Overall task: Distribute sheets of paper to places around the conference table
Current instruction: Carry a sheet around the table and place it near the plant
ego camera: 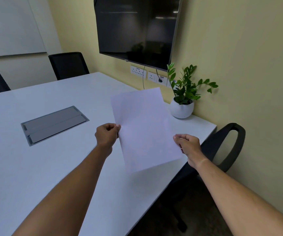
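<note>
A blank white sheet of paper (144, 128) hangs just above the right end of the white conference table (26, 167), tilted a little. My left hand (107, 135) pinches its left edge. Its right edge is pinched by my right hand (187, 146). Whether there is one sheet or more in the grip I cannot tell. The paper's lower corner juts out over the table's near edge, beside a black chair (222, 147) tucked under that end.
A grey cable hatch (54, 125) is set into the table's middle. A potted plant (182, 108) stands at the far right corner by the wall sockets (151, 76). A dark wall screen (137, 29) hangs above. Two black chairs (68, 64) stand at the far side.
</note>
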`<move>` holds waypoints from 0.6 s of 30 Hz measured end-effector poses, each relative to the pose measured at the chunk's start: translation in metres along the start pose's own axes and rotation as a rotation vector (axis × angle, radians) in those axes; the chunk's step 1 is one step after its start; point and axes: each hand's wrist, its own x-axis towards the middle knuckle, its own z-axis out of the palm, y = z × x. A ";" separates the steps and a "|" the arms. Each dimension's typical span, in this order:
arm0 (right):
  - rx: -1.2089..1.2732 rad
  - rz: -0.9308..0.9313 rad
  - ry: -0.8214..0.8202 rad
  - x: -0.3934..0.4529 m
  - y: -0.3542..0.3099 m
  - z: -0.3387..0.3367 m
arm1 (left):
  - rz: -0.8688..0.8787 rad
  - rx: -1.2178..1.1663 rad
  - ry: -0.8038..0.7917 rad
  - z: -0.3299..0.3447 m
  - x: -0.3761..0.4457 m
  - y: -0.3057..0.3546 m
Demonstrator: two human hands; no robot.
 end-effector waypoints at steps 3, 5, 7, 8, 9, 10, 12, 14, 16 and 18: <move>0.105 0.081 -0.038 0.022 0.012 0.006 | -0.033 -0.037 0.068 0.016 0.021 -0.004; 0.250 0.141 -0.056 0.036 0.017 0.012 | -0.054 -0.061 0.106 0.029 0.035 -0.009; 0.386 0.207 -0.058 0.052 0.021 0.018 | -0.074 -0.081 0.143 0.044 0.048 -0.013; 0.435 0.234 -0.058 0.060 0.023 0.021 | -0.086 -0.091 0.158 0.053 0.055 -0.015; 0.469 0.256 -0.062 0.069 0.026 0.024 | -0.099 -0.102 0.170 0.061 0.062 -0.017; 0.485 0.275 -0.074 0.078 0.029 0.027 | -0.113 -0.112 0.180 0.070 0.069 -0.018; 0.488 0.302 -0.115 0.096 0.035 0.032 | -0.131 -0.112 0.200 0.087 0.081 -0.022; 0.474 0.316 -0.150 0.112 0.040 0.035 | -0.140 -0.108 0.215 0.102 0.092 -0.028; 0.479 0.323 -0.167 0.127 0.043 0.038 | -0.150 -0.111 0.209 0.114 0.102 -0.034; 0.498 0.317 -0.164 0.138 0.045 0.038 | -0.164 -0.122 0.164 0.120 0.111 -0.040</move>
